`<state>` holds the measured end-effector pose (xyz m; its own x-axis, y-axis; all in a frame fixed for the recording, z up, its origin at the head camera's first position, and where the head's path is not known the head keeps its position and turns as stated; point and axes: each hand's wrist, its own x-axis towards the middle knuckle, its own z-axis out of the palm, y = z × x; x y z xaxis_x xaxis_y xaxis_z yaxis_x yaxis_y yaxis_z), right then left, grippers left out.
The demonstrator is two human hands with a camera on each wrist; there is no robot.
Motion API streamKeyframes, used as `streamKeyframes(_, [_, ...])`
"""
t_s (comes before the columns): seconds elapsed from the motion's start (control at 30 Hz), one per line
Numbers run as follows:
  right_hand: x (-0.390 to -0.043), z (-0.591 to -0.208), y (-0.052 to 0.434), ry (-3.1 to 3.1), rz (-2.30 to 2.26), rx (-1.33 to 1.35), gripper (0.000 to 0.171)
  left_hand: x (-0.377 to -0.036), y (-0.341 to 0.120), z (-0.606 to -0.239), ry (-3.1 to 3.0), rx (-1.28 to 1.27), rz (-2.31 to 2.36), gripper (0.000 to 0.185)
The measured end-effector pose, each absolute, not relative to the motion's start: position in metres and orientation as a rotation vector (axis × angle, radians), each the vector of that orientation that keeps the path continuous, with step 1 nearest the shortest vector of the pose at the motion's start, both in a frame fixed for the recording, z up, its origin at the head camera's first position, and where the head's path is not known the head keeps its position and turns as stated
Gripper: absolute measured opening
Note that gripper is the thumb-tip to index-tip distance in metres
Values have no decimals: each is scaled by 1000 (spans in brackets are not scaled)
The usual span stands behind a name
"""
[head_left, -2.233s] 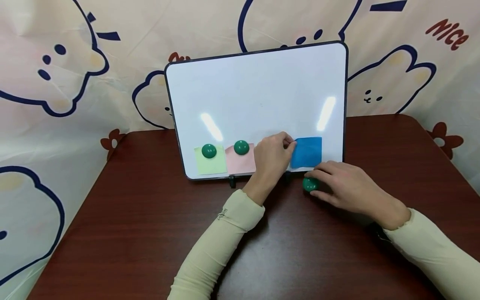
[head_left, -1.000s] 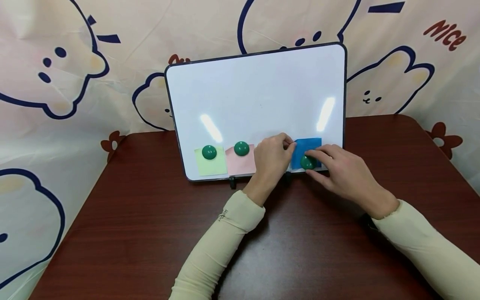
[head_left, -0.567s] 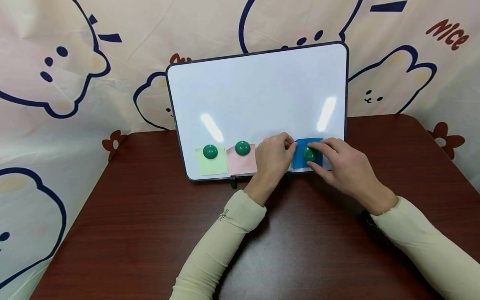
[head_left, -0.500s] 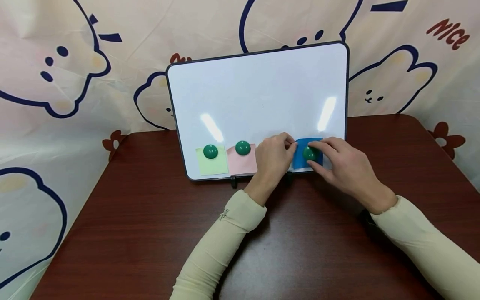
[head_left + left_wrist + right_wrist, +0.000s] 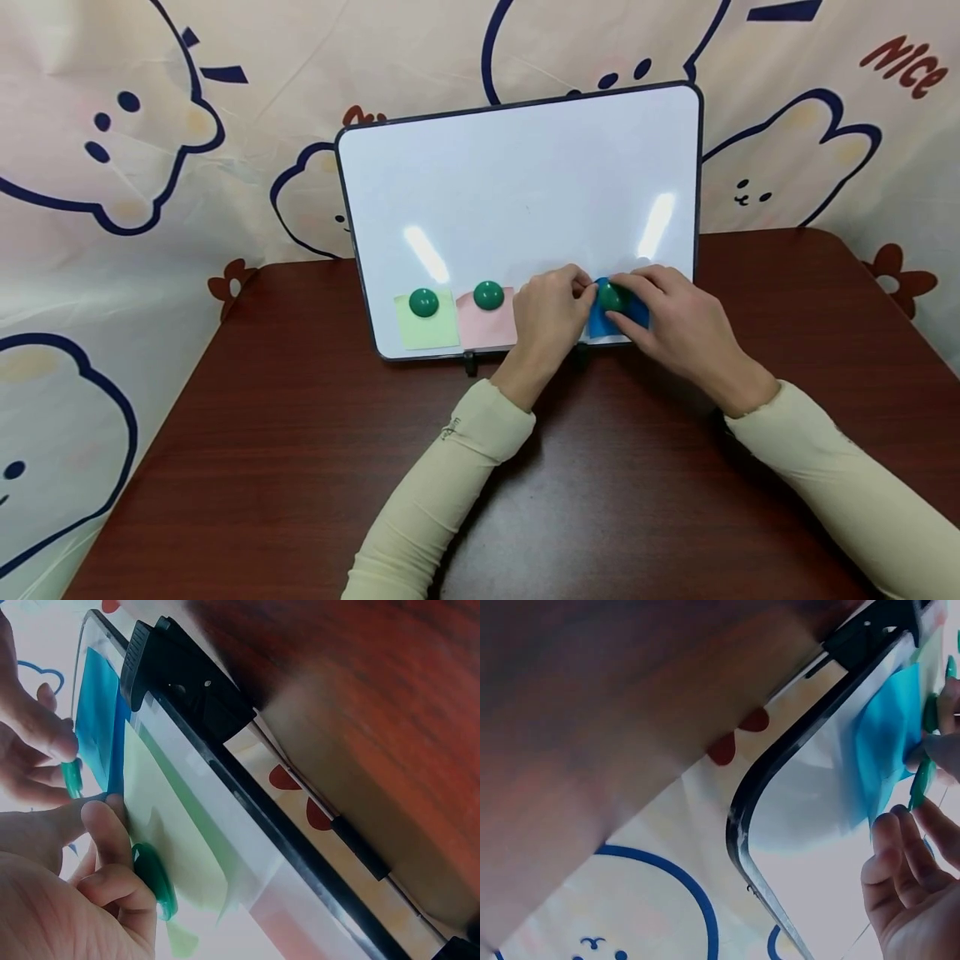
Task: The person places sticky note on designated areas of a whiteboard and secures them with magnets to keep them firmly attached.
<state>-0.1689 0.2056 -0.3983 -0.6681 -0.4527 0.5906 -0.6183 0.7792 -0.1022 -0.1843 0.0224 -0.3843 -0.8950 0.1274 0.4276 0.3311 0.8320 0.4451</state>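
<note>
A blue sticky note [image 5: 602,326] lies against the lower right of the whiteboard [image 5: 517,183]. My left hand [image 5: 546,315] pinches its upper left corner between thumb and index finger. My right hand [image 5: 678,325] grips a round green magnet [image 5: 612,297] by its rim, over the note's upper part and close to the left fingertips. Behind the left hand, the left wrist view shows a light green note [image 5: 169,814] with a green magnet [image 5: 154,879] on it; the hand mostly hides both in the head view.
Further left on the board, one green magnet [image 5: 423,302] sits on a light green note [image 5: 429,333] and another magnet [image 5: 488,295] on a pink note [image 5: 486,327]. Black stand clips [image 5: 184,679] hold the board's lower edge on the brown table [image 5: 300,467]. A patterned cloth [image 5: 247,167] hangs behind.
My right hand has brought the green magnet up from below the board onto the blue note, then up and left toward its upper left corner. My left hand stays at that corner.
</note>
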Motion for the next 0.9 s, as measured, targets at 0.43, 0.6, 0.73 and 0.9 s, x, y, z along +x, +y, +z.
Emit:
streamKeyframes(0.43, [-177,-396,204,-2449,412,699,55,-185,22,-385,-2637,-321,-751,16])
streamKeyframes(0.6, [-178,-396,206,-2437,414,704,54,-186,23,-384,-2643,-321,-769,17])
streamKeyframes(0.73, [-180,-395,208,-2419,379,727,54,-186,23,-383,-2642,-324,-762,17])
streamKeyframes(0.9, [-180,-396,209,-2412,364,740,54,-185,23,-385,-2648,-318,-761,17])
